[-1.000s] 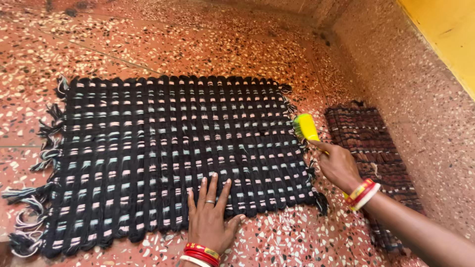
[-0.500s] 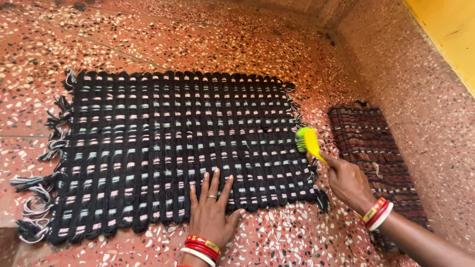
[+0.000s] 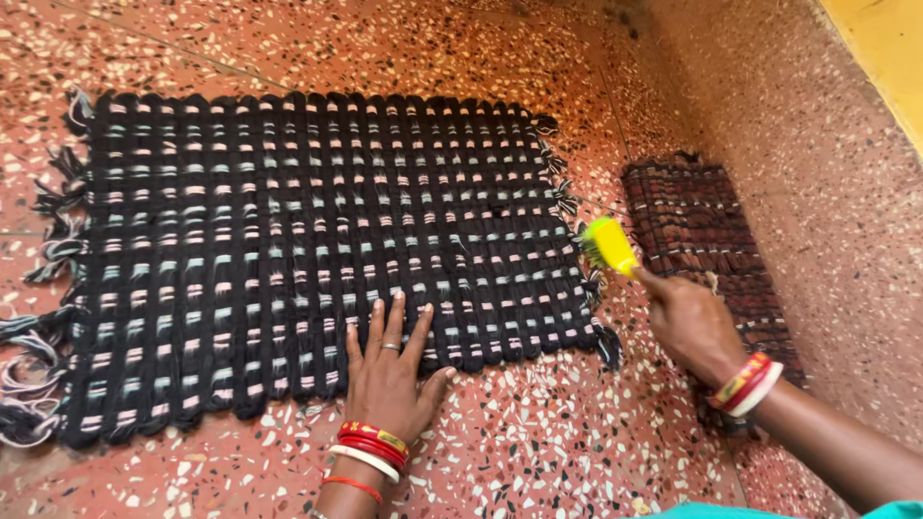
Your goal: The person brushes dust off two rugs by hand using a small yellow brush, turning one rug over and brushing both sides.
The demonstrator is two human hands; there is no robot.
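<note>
A black woven mat (image 3: 288,240) with pink and pale green threads and fringed ends lies flat on the speckled red floor. My left hand (image 3: 386,375) rests palm down, fingers spread, on the mat's near edge; it wears a ring and red bangles. My right hand (image 3: 694,322) grips the handle of a yellow brush (image 3: 610,245) with green bristles. The brush head sits at the mat's right fringed edge, bristles toward the mat.
A second, brown-red woven mat (image 3: 702,250) lies folded to the right, along the red speckled wall base (image 3: 827,211). A yellow wall (image 3: 889,48) rises at the top right. The terrazzo floor (image 3: 538,452) surrounds the mats.
The view has shifted, so the mat sits further left and higher. My right hand and the brush stay at the mat's right edge, having moved slightly down along it. My left hand stays pressed on the mat.
</note>
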